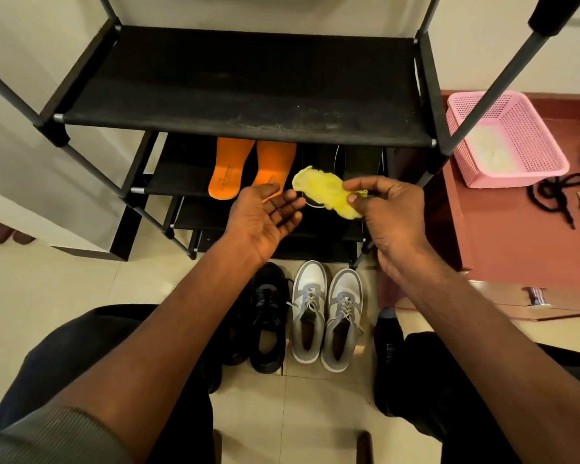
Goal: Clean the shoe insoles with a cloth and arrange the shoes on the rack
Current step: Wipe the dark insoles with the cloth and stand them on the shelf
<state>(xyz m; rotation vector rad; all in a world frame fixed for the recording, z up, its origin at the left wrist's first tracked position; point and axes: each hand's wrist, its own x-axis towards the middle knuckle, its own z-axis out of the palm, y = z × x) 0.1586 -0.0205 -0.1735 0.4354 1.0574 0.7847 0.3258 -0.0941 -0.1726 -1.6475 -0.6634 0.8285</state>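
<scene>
Yellow cloth (327, 192) slanting upper-left to lower-right, right hand (387, 214) pinching

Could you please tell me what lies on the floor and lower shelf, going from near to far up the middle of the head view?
Grey-and-white sneakers → left hand → orange insoles → dusty top shelf.

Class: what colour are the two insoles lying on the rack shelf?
Orange insoles, seen in the head view.
</scene>
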